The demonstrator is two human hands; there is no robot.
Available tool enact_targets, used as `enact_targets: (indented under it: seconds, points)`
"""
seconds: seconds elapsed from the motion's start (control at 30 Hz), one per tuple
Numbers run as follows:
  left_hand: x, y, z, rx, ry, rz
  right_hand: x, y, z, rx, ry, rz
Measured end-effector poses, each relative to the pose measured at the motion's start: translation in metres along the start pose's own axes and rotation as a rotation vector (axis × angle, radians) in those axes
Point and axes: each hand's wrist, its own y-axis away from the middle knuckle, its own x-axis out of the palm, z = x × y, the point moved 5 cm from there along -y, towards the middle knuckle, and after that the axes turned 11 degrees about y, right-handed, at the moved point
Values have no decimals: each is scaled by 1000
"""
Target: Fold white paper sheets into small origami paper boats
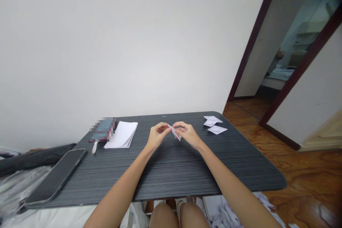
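Note:
Over the middle of the dark table (171, 171), a small folded piece of white paper (177, 136) is held between my two hands. My left hand (158, 135) pinches its upper left end between thumb and fingers. My right hand (187, 134) grips the other side, its fingers curled over the paper and covering part of it. Several folded paper pieces (217, 129), pointed at the ends, lie at the table's right rear. A stack of white paper sheets (122, 134) rests on the left side.
A phone (57, 174) lies along the table's left edge. Beside the paper stack is a blurred-out dark red item (104, 130) with a white handle-like piece (94, 148) near it. White wall (149, 42) stands behind; a doorway opens at right. White paper scraps (227, 212) are below the table.

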Motion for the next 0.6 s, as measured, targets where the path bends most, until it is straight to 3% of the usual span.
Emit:
enact_targets:
  seconds: [0.13,0.33,0.47,0.6]
  points:
    - [0,-2,6,-12,-52,38,4,1,-2,53,32,94]
    - [0,0,24,-55,-332,125,1,-2,-14,7,452,107]
    - [8,6,27,74,-636,323,0,-4,-28,30,711,77]
    - [17,12,22,179,-773,525,1,-2,-30,-12,822,66]
